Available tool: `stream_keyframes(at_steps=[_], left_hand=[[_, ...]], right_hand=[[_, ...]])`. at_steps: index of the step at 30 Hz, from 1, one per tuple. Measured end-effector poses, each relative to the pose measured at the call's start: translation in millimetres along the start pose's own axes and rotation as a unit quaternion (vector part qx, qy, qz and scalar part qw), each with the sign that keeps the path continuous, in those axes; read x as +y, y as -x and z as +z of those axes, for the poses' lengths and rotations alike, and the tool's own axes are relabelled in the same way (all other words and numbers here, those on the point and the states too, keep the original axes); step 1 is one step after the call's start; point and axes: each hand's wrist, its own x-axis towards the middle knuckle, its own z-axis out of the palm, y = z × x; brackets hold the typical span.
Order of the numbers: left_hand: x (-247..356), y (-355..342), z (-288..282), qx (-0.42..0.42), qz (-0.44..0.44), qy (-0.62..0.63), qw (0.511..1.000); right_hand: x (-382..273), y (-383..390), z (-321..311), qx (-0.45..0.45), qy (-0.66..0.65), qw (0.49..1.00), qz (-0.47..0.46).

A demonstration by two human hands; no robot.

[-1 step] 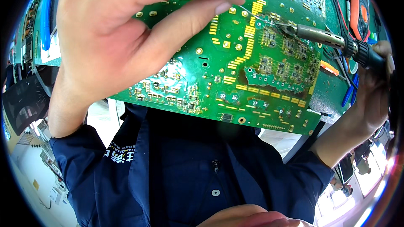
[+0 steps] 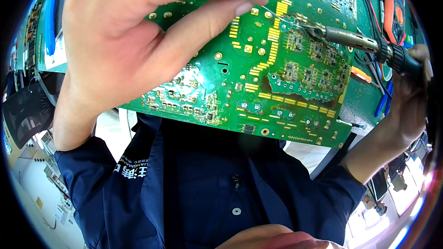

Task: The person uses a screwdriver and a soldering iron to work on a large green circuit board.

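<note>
A large green circuit board [image 2: 240,71] with gold pads and small components lies in front of me, its near edge jutting toward my body. My left hand [image 2: 115,46] is over its left part, thumb and forefinger pinching a thin strand of solder wire [image 2: 278,17]. From the fingertips the wire slants right and down to a brownish, stained patch of the board. There the tip of a soldering iron [image 2: 353,40] meets or nearly meets the wire's end. My right hand [image 2: 410,99], at the right rim, grips the iron's black handle; some of its fingers are hidden.
Right of the board, on the green mat [image 2: 353,103], are an orange-and-dark device [image 2: 392,14], black and red cables [image 2: 369,4], an orange-handled tool [image 2: 361,74] and a blue-handled tool [image 2: 384,99]. Another blue tool [image 2: 50,18] lies at the far left.
</note>
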Motion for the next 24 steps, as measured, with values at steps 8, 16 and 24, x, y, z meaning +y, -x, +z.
stream_keyframes(at_steps=[8, 16, 24], left_hand=[[-1, 0, 1, 0.004, 0.002, -0.002, 1.0], [-2, 2, -4, 0.005, 0.001, 0.002, 1.0], [-2, 0, -6, 0.013, -0.005, 0.001, 1.0]], right_hand=[[1, 0, -3, -0.032, -0.02, 0.999, -0.014], [-10, -2, 9, -0.036, -0.005, 0.998, -0.042], [-18, -3, 15, -0.068, -0.027, 0.994, -0.083]])
